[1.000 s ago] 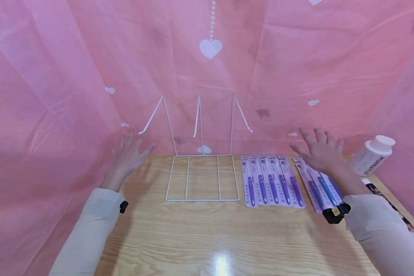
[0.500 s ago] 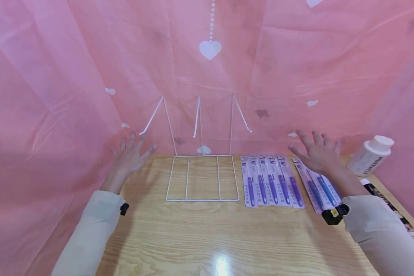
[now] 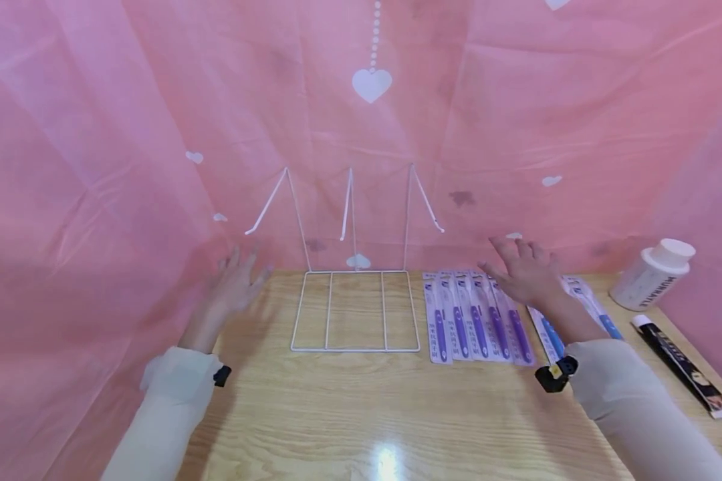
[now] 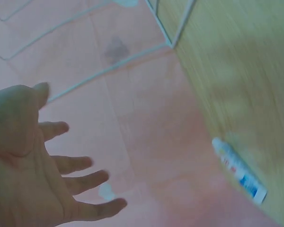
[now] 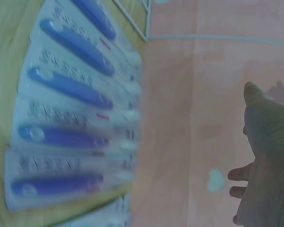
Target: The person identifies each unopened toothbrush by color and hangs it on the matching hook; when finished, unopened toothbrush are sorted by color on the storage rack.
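My left hand (image 3: 233, 286) hovers over the table's back left, fingers spread and nothing in them. A small white tube (image 4: 240, 171) with red and blue print lies on the wood near it in the left wrist view. My right hand (image 3: 526, 272) is raised with spread fingers above packaged toothbrushes, holding nothing. Purple-handled toothbrushes (image 3: 476, 327) lie in an overlapping row, also large in the right wrist view as a purple toothbrush (image 5: 68, 87). Blue-handled toothbrushes (image 3: 609, 325) are partly hidden by the right forearm. Between the hands stands a white wire rack (image 3: 353, 349) with three bent prongs.
A white bottle (image 3: 652, 275) with a cap stands at the back right. In front of it lies a black tube (image 3: 686, 366) with a white cap. Pink cloth (image 3: 517, 100) hangs behind and beside the wooden table (image 3: 337, 414).
My right hand has moved left, from over the blue toothbrushes toward the purple ones, uncovering more of the black tube. My left hand has dropped slightly. The rack and packages stay put.
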Demonstrator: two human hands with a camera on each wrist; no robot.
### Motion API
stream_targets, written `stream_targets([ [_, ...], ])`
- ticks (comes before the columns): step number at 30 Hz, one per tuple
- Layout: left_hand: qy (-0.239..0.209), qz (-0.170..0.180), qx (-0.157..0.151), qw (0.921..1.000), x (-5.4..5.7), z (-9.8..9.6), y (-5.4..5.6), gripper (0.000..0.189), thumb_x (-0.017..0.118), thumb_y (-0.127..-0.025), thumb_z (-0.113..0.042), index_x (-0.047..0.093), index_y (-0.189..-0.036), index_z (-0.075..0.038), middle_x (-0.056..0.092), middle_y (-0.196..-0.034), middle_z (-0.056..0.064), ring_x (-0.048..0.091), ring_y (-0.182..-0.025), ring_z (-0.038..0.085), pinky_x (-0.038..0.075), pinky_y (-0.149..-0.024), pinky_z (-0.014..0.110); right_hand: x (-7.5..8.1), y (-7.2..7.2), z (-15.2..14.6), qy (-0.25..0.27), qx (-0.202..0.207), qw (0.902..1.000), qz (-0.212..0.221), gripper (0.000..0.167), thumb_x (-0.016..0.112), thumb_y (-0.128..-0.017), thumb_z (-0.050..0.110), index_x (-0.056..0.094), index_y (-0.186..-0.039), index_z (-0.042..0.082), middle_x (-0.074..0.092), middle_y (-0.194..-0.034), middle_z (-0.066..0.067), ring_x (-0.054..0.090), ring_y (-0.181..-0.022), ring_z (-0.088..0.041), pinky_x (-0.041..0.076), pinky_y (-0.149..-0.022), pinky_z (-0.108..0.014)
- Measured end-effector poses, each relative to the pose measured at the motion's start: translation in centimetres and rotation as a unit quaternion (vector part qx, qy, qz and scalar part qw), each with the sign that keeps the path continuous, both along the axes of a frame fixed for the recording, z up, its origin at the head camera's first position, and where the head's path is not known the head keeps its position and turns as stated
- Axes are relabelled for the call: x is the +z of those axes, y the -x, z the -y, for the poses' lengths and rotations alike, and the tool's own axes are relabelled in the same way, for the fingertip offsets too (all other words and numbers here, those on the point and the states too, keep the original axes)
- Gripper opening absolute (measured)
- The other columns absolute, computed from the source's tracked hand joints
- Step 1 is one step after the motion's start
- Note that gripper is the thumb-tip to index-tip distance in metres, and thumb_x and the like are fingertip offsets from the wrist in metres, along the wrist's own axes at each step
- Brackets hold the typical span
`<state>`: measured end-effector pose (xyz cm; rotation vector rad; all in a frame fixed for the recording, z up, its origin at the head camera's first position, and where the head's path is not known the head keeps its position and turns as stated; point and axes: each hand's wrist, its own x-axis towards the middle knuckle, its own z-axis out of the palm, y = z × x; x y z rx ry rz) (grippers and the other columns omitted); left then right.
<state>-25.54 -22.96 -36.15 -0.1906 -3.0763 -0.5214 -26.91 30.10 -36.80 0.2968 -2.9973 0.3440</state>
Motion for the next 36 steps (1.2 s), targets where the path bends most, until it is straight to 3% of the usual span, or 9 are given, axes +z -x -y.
stream_targets([
  [4,-0.086,-0.002,0.008,0.9963,-1.5,-0.8,-0.7,0.067,0.044,-0.105,-0.035,0.024,-0.152,0.008,0.027,-0.151,0.036,0.03,-0.136,0.053,0.027,-0.107,0.067,-1.6,0.6,1.8,0.008,0.024,0.9996,-0.014,0.073,0.038,-0.101,0.057,0.022,-0.157,0.013,0.021,-0.151,-0.04,0.017,-0.134,-0.063,0.009,-0.101,-0.08],
  [6,-0.138,-0.004,0.018,0.9902,-2.7,-1.5,-1.0,0.062,0.053,-0.101,-0.022,0.032,-0.147,0.012,0.041,-0.14,0.038,0.046,-0.127,0.05,0.04,-0.102,0.059,-2.4,0.9,2.7,0.017,0.036,0.9989,-0.024,0.071,0.042,-0.101,0.054,0.023,-0.157,0.015,0.026,-0.15,-0.038,0.022,-0.133,-0.063,0.014,-0.101,-0.079],
  [9,-0.182,-0.003,0.042,0.9824,-4.8,-2.2,-1.3,0.052,0.061,-0.095,-0.011,0.045,-0.137,0.015,0.057,-0.123,0.036,0.061,-0.109,0.045,0.05,-0.092,0.052,-3.7,1.5,4.5,0.029,0.056,0.9973,-0.038,0.068,0.05,-0.1,0.048,0.03,-0.155,0.014,0.036,-0.144,-0.039,0.033,-0.128,-0.062,0.024,-0.1,-0.076],
  [12,-0.204,0.021,0.065,0.9766,-6.4,-2.8,-1.6,0.048,0.063,-0.092,-0.009,0.05,-0.131,0.014,0.061,-0.117,0.033,0.062,-0.107,0.043,0.051,-0.091,0.05,-5.0,2.2,6.1,0.032,0.06,0.9971,-0.035,0.066,0.055,-0.099,0.044,0.036,-0.153,0.011,0.045,-0.134,-0.039,0.044,-0.121,-0.058,0.033,-0.098,-0.071],
  [15,-0.221,0.052,0.079,0.9707,-7.4,-3.3,-2.0,0.048,0.065,-0.09,-0.009,0.051,-0.129,0.015,0.061,-0.116,0.03,0.06,-0.109,0.043,0.049,-0.093,0.051,-6.1,2.9,7.2,0.02,0.053,0.9981,-0.022,0.061,0.056,-0.099,0.044,0.046,-0.148,0.009,0.054,-0.12,-0.037,0.054,-0.106,-0.052,0.043,-0.089,-0.064],
  [20,-0.227,0.092,0.098,0.9646,-8.3,-4.2,-2.6,0.05,0.07,-0.085,-0.007,0.053,-0.126,0.015,0.06,-0.105,0.021,0.063,-0.092,0.033,0.056,-0.077,0.04,-7.2,3.9,8.5,0.015,0.046,0.9988,0.011,0.054,0.059,-0.097,0.042,0.063,-0.13,0.0,0.067,-0.107,-0.027,0.06,-0.087,-0.038,0.05,-0.076,-0.053],
  [25,-0.246,0.11,0.106,0.9571,-8.6,-5.1,-2.8,0.045,0.073,-0.079,0.001,0.057,-0.119,0.017,0.058,-0.098,0.018,0.064,-0.077,0.026,0.056,-0.059,0.029,-7.4,4.4,9.6,0.041,-0.002,0.9962,0.077,0.053,0.059,-0.097,0.038,0.063,-0.124,-0.007,0.067,-0.107,-0.024,0.06,-0.076,-0.03,0.053,-0.069,-0.044],
  [31,-0.25,0.1,0.092,0.9586,-8.9,-5.3,-2.8,0.036,0.071,-0.07,0.011,0.064,-0.105,0.013,0.064,-0.087,0.015,0.064,-0.068,0.022,0.056,-0.055,0.029,-7.9,5.1,10.3,0.031,-0.04,0.995,0.086,0.043,0.059,-0.096,0.033,0.062,-0.106,-0.008,0.061,-0.084,-0.016,0.056,-0.069,-0.027,0.048,-0.059,-0.038],
  [36,-0.239,0.083,0.08,0.9642,-9.3,-5.5,-2.4,0.034,0.07,-0.062,0.015,0.067,-0.096,0.01,0.064,-0.077,0.011,0.062,-0.062,0.02,0.055,-0.056,0.03,-8.5,5.7,10.6,0.041,-0.063,0.9943,0.076,0.03,0.06,-0.094,0.024,0.06,-0.097,-0.005,0.058,-0.076,-0.014,0.057,-0.063,-0.026,0.047,-0.053,-0.034],
])
